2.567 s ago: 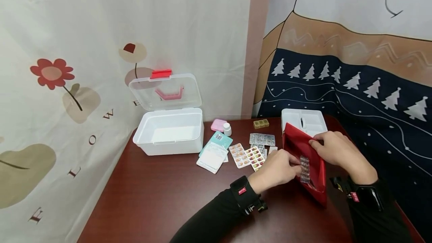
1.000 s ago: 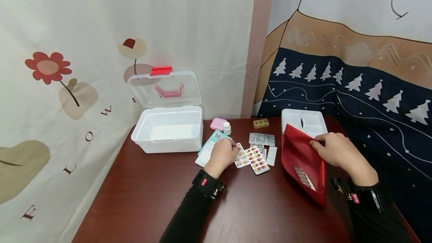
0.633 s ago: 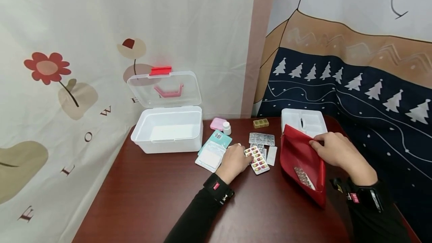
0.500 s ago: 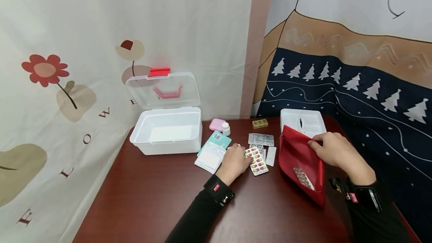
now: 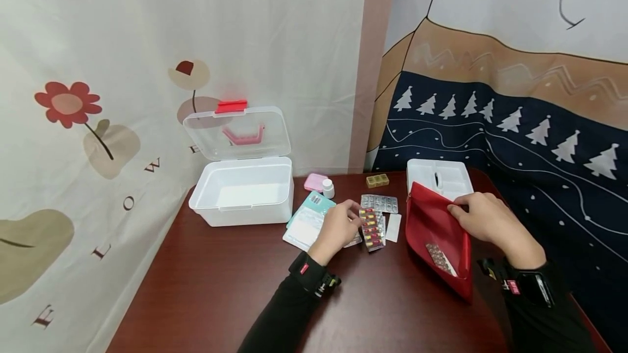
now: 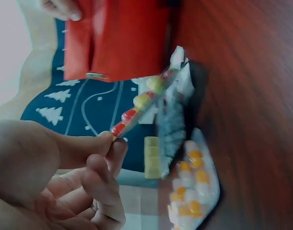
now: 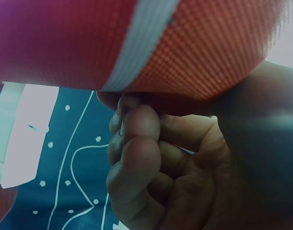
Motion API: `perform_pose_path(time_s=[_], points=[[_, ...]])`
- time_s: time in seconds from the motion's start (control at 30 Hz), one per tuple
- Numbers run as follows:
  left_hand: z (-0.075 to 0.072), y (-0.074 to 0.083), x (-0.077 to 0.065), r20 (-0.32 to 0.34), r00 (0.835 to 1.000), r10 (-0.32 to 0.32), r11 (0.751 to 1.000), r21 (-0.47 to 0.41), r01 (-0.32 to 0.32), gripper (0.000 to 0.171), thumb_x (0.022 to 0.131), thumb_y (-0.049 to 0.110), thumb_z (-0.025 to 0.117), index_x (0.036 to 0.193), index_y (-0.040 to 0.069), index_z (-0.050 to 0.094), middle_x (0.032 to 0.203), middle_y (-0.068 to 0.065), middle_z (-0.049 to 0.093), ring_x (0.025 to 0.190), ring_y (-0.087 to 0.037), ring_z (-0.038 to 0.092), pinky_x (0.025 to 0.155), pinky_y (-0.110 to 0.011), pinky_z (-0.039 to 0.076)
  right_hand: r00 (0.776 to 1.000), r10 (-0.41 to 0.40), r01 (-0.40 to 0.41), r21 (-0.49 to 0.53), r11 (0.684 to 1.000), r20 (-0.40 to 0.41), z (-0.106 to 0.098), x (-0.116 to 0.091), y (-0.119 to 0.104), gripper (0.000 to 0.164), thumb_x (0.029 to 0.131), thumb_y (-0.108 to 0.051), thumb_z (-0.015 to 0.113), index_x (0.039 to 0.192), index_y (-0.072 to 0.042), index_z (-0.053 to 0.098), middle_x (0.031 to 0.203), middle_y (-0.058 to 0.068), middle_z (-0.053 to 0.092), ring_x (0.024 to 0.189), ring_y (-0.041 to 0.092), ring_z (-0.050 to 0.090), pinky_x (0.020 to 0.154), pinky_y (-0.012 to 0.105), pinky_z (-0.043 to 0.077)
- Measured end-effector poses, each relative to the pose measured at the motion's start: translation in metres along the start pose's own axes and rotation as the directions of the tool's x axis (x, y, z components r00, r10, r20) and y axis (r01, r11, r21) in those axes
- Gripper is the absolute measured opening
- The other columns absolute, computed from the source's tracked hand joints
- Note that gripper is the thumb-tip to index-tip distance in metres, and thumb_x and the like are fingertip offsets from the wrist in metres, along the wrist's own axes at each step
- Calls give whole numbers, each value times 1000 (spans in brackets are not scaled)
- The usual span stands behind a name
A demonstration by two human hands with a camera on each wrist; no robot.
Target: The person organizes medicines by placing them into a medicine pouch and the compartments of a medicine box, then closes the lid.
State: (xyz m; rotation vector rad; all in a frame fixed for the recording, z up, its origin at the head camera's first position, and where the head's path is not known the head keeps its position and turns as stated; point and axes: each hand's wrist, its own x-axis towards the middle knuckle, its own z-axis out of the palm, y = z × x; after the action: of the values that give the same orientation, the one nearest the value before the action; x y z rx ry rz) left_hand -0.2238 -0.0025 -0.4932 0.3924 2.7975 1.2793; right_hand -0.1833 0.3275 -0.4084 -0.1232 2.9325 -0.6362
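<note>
My left hand (image 5: 338,229) pinches one end of a blister pack of red and yellow capsules (image 5: 372,230), tilted up off the table; the left wrist view shows thumb and fingertip on its edge. An orange-and-white capsule blister pack (image 6: 195,188) lies beneath, mostly covered by the hand in the head view. At the right, my right hand (image 5: 483,221) grips the upper edge of a red pouch (image 5: 436,219) and keeps its mouth spread. A blister pack (image 5: 440,259) lies inside the pouch. Red fabric with a pale stripe hides some right fingertips in the right wrist view.
Silver blister packs (image 5: 380,203) and a white strip (image 5: 393,227) lie between the hands. Teal and white packets (image 5: 305,227), a white bottle (image 5: 328,188), a pink case (image 5: 315,182) and a yellow pill box (image 5: 377,180) sit farther back. A lidded white box (image 5: 242,217) stands left, a white tray (image 5: 448,176) behind the pouch.
My left hand left the pouch, where a blister pack now lies inside, and moved left to the packs. It has since lifted the red-and-yellow capsule pack. The right hand keeps its grip.
</note>
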Motion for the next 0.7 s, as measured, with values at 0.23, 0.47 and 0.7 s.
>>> perform_pose_path(time_s=[0.23, 0.47, 0.7], points=[[-12, 9, 0, 5, 999, 31, 986, -161, -30, 31, 102, 13, 72, 133, 6, 75, 94, -2, 81, 70, -3, 67, 64, -22, 51, 1000, 2, -2, 1, 1000, 11, -1, 0, 1, 44, 111, -24, 60, 133, 13, 71, 77, 4, 73, 60, 14, 66, 60, 34, 53], [-21, 24, -3, -76, 996, 54, 963, -260, -72, 34, 98, 16, 74, 130, 9, 77, 93, -1, 84, 74, -2, 70, 70, -22, 54, 1000, 6, -6, 12, 1000, 12, -2, -1, 3, 43, 111, -24, 60, 132, 13, 71, 77, 4, 74, 59, 13, 66, 61, 33, 56], [-25, 47, -10, -121, 990, 66, 942, -320, -102, 39, 101, 15, 70, 139, 18, 76, 96, 0, 82, 76, -3, 66, 71, -23, 51, 1000, 5, -5, 10, 1000, 5, -3, -1, 1, 41, 111, -23, 61, 129, 11, 73, 79, 5, 74, 61, 14, 67, 62, 32, 56]])
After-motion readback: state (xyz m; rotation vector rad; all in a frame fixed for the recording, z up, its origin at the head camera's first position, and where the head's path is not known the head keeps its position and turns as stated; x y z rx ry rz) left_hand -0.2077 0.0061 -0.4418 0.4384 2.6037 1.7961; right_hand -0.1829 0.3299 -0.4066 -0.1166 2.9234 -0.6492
